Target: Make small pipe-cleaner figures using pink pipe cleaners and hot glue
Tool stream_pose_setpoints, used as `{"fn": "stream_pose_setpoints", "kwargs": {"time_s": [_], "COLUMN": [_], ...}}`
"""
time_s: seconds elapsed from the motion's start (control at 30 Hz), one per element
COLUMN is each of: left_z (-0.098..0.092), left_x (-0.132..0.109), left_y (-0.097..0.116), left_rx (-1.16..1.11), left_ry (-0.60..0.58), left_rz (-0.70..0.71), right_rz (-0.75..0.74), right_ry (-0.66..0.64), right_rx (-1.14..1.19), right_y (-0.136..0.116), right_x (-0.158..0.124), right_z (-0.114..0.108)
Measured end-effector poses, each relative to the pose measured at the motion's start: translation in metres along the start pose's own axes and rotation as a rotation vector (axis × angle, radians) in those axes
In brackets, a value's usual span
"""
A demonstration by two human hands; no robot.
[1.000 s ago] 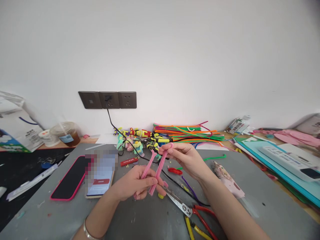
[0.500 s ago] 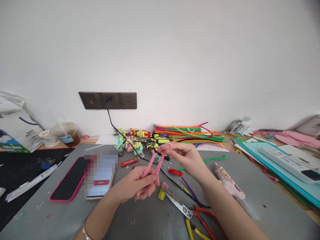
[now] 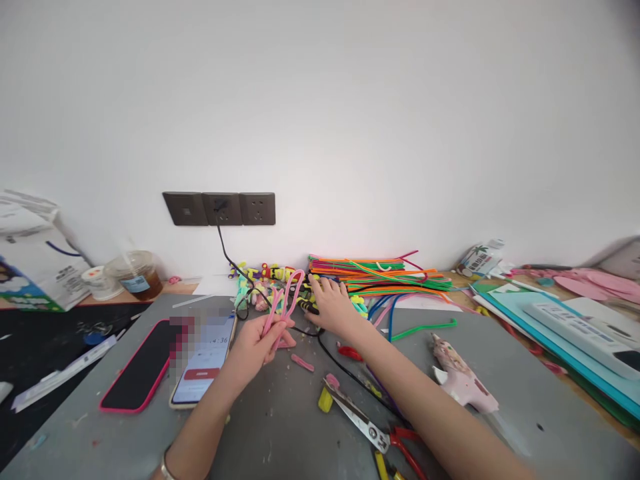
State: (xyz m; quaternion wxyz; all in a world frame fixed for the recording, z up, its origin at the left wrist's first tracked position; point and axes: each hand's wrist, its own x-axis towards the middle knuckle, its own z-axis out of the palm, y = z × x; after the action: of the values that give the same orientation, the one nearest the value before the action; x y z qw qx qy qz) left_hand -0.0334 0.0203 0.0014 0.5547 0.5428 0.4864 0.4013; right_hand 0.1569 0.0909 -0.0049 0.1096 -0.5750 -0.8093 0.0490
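My left hand (image 3: 257, 345) is closed around the lower end of a bent pink pipe cleaner (image 3: 286, 299), which stands up in a loop above the grey table (image 3: 280, 433). My right hand (image 3: 331, 303) is stretched forward, fingers spread, on the small yellow and black pipe-cleaner figures (image 3: 270, 280) at the near end of the pipe cleaner pile (image 3: 375, 272). It holds nothing that I can see.
Two phones (image 3: 203, 360) lie at the left. Scissors (image 3: 357, 417) and red-handled pliers (image 3: 407, 443) lie near my right forearm, with a pink glue gun (image 3: 463, 380) to the right. A black cable (image 3: 227, 257) runs from the wall socket. Cups (image 3: 135, 272) stand at the back left.
My right hand let go of the pink pipe cleaner and reached forward to the figures by the pile. My left hand moved left and away with the pipe cleaner.
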Motion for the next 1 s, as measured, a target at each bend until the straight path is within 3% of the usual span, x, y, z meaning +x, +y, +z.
{"fn": "stream_pose_setpoints", "kwargs": {"time_s": [0.27, 0.43, 0.5, 0.57, 0.63, 0.7, 0.8, 1.0], "left_z": [-0.005, -0.007, -0.008, -0.008, -0.008, -0.007, -0.006, -0.006], "left_x": [0.006, 0.005, 0.005, 0.005, 0.005, 0.005, 0.005, 0.004], "left_y": [-0.005, -0.01, -0.011, -0.011, -0.01, -0.009, -0.008, -0.008], "left_rx": [0.025, 0.183, 0.285, 0.401, 0.503, 0.557, 0.55, 0.545], "left_ry": [0.073, 0.167, 0.2, 0.23, 0.259, 0.282, 0.304, 0.241], "left_rz": [0.061, 0.143, 0.174, 0.199, 0.217, 0.229, 0.25, 0.318], "right_rz": [0.012, 0.11, 0.155, 0.183, 0.18, 0.166, 0.209, 0.312], "right_ry": [0.031, 0.123, 0.101, -0.042, -0.285, -0.501, -0.673, -0.815], "right_rx": [0.11, 0.279, 0.41, 0.763, 1.224, 1.51, 1.643, 1.823], "right_y": [0.019, 0.029, 0.032, 0.034, 0.033, 0.028, 0.017, 0.002], "right_x": [0.011, -0.006, -0.019, -0.033, -0.049, -0.063, -0.078, -0.076], "right_z": [-0.028, -0.057, -0.068, -0.078, -0.085, -0.089, -0.089, -0.074]}}
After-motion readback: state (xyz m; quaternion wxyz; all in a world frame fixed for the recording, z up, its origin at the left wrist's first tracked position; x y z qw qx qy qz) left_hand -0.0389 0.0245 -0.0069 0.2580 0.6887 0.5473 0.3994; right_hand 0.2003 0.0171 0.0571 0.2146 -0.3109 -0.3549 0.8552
